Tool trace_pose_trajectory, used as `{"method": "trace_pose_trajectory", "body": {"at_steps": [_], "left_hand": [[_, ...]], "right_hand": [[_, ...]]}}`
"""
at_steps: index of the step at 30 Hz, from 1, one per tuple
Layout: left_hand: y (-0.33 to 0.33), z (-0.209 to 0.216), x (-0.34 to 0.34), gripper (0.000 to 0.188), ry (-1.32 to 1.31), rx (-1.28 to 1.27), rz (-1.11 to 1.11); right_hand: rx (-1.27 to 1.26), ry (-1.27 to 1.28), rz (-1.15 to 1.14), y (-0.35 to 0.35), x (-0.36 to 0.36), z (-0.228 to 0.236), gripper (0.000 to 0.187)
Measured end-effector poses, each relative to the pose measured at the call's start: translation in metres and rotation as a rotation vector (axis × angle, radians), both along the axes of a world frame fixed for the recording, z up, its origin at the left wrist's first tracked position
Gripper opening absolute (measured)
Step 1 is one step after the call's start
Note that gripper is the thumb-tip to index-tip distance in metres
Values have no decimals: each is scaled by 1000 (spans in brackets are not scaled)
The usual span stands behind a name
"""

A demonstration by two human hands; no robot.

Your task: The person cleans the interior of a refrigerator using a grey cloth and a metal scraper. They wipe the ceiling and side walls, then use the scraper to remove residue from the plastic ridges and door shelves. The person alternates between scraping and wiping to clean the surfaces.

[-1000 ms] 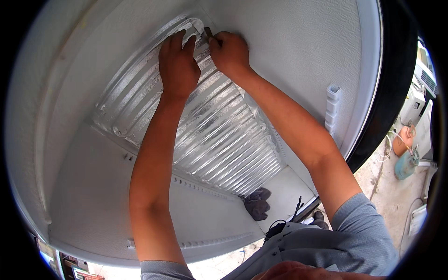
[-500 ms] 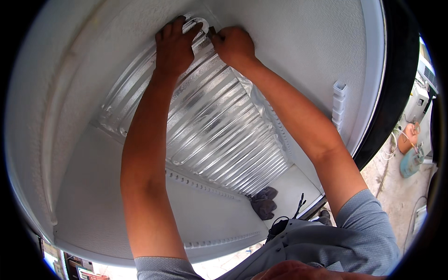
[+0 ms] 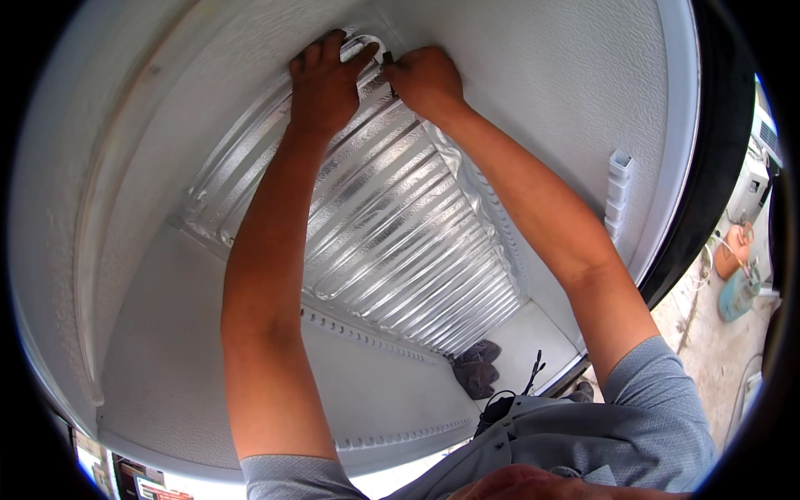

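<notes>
Inside a white cabinet like a refrigerator's, rows of looping tube lie under shiny silver foil (image 3: 400, 225) on the back wall. My left hand (image 3: 325, 87) lies against the foil's top end, fingers spread and thumb toward a bare tube bend (image 3: 364, 40). Just right of it, my right hand (image 3: 427, 82) is closed around a small dark tool (image 3: 387, 58). The tool's edge rests by the tubing, and most of it is hidden in my fist, so its kind does not show.
A dark crumpled cloth (image 3: 477, 368) lies at the foil's lower end. Ribbed shelf rails (image 3: 367, 335) run along the walls, with a white bracket (image 3: 617, 196) at right. Outside, on the floor at right, stand a blue-green gas cylinder (image 3: 737, 293) and an orange container (image 3: 733, 250).
The whole view has shifted a little, so the cabinet and both hands sit slightly farther right. Both hands stay at the top end of the foil, the right still gripping the dark tool.
</notes>
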State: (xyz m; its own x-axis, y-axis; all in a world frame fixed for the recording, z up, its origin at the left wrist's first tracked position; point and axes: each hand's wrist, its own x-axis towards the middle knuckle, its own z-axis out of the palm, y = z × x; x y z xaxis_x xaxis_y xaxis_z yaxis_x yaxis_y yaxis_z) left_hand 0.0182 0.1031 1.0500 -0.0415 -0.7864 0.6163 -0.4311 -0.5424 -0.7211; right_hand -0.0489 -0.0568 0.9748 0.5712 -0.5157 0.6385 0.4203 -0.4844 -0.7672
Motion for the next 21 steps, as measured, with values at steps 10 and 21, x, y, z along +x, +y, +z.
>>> {"method": "trace_pose_trajectory", "body": {"at_steps": [10,21], "left_hand": [[2,2,1,61,14,12,-15],[6,0,-1,60,79,8,31]], "right_hand": [[24,-43,94,-7,20,7,30],[122,-127,195,-2,35,0,30]]}}
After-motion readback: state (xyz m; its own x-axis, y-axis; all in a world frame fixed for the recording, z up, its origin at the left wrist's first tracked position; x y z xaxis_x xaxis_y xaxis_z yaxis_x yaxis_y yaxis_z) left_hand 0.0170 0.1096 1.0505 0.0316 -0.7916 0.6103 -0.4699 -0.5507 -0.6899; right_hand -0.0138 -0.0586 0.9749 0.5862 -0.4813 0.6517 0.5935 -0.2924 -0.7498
